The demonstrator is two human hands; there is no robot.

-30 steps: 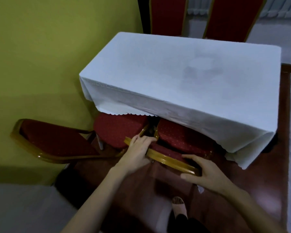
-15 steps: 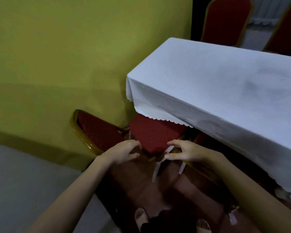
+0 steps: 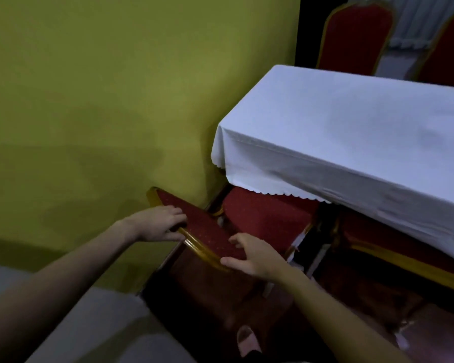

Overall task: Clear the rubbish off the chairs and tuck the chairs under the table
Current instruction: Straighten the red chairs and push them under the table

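Dim indoor light, soft blur throughout, dark shadows below, wide-angle edge bending

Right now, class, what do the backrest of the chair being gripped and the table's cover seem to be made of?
Red gold-rimmed chair backrest: woven upholstery, matt with small pale dots; its rim looks like gold-painted metal or wood, glossy. White scalloped tablecloth: thin fabric, judging by its soft folds and drape.
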